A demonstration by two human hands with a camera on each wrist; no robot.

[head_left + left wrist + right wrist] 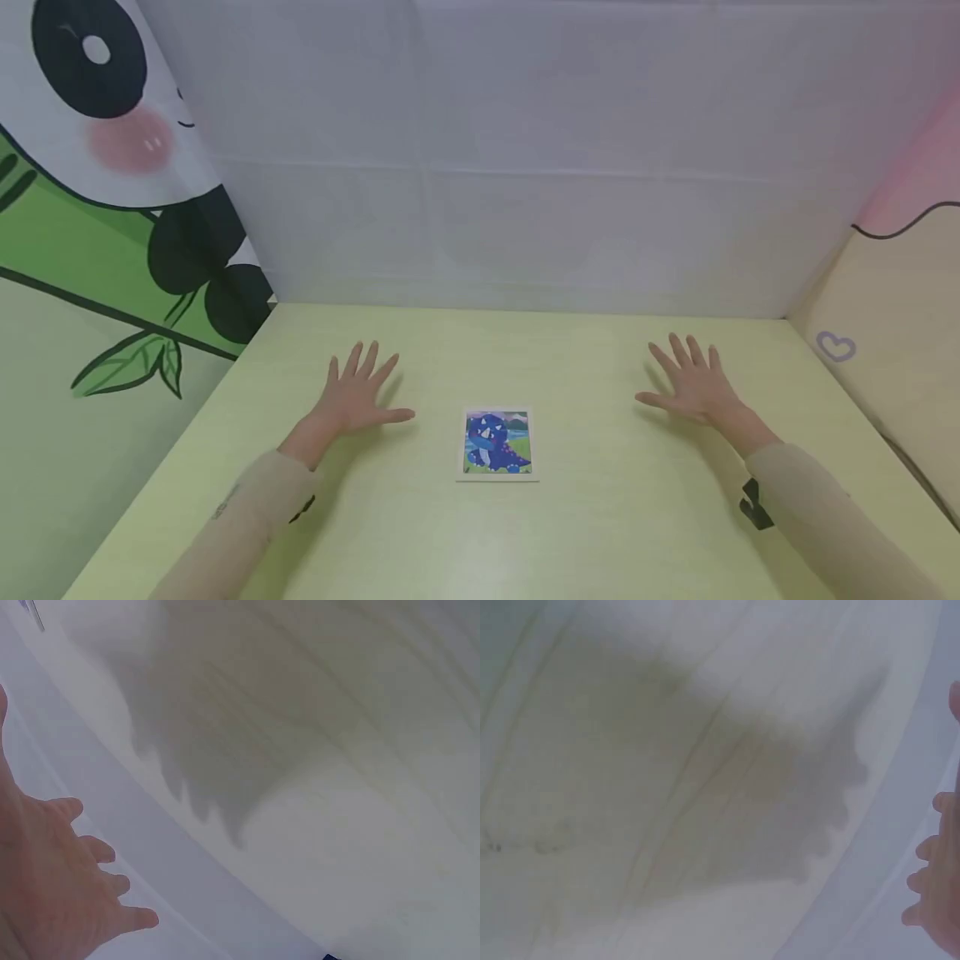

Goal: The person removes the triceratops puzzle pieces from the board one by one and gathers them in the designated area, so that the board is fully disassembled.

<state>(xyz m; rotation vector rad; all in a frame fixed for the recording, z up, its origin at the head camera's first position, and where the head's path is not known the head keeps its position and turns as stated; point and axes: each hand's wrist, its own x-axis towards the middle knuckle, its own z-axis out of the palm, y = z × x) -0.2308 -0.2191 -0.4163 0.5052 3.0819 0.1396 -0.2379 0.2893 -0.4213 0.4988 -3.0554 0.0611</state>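
Note:
A small square picture (498, 443) with a white border lies flat on the pale wooden table (525, 542); it shows a blue cartoon dinosaur before mountains and water. To its left my left hand (356, 400) hovers over the table, fingers spread and holding nothing. My right hand (696, 388) is spread in the same way on the other side, farther from the picture. Both cast shadows on the tabletop. In the left wrist view the left hand (56, 877) shows at the left edge, and the right hand (941, 877) is partly cut off in the right wrist view.
A pale fabric-like backdrop (525, 167) rises behind the table's far edge. The left wall (127, 467) carries a painted panda and bamboo leaves. On the right, the wall (900, 367) bears a small purple heart. Black straps show beneath both sleeves.

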